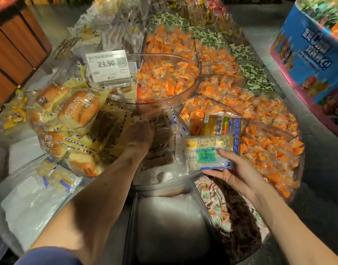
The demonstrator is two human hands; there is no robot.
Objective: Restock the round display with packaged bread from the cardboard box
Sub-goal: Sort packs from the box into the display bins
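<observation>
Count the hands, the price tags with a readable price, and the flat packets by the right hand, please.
Hands: 2, left hand and right hand
Price tag: 1
Flat packets: 2, front packet and back packet
Total: 5

The price tag [108, 66] stands just behind the bread packs [72, 115], which lie left of the wrapped candies [168, 79].

orange sweets [170, 77] fill clear bins beside green-and-white wrapped sweets [256, 75]. golden-brown bread [78, 109] sits in yellow packs with white lettering. the held pack [206, 153] is pale yellow with a green label and blue edge. white price tag [108, 66], black digits.
</observation>
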